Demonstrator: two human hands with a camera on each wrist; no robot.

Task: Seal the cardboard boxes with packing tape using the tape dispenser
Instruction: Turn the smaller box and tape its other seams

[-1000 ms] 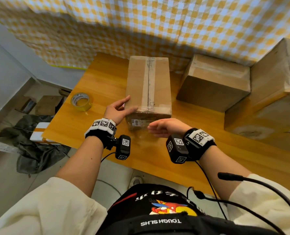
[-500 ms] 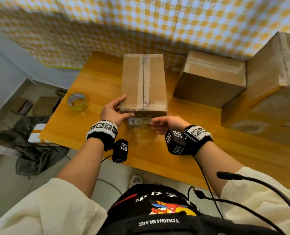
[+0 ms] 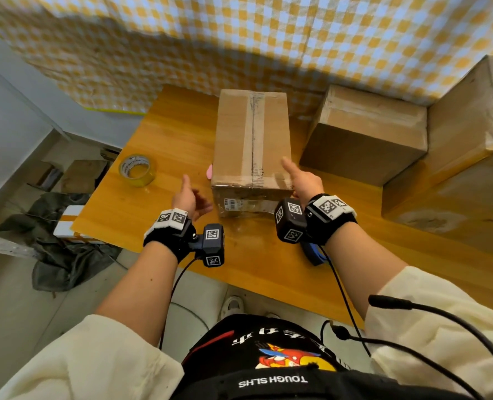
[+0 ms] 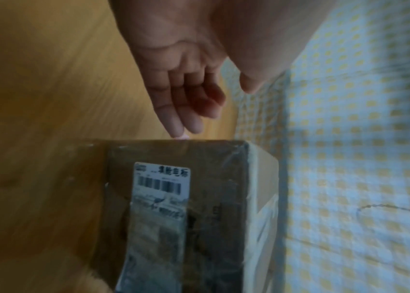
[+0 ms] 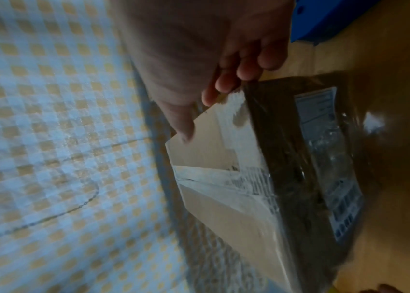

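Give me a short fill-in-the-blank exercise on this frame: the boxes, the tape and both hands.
1. The loose roll of tape lies on the wooden table to the ____ of the long cardboard box.
2. The strip of tape on the long box's top runs along its ____ seam.
3. The left hand holds ____.
4. The barcode label sits on the box's ____ end, facing the person.
The right hand is at the box's near right corner.

Missing words: left; centre; nothing; near

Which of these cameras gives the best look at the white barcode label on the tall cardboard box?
The left wrist view: the white barcode label faces it, bars visible though blurred. The right wrist view shows it slanted and dim. In the head view it is a tiny patch on the tall cardboard box.
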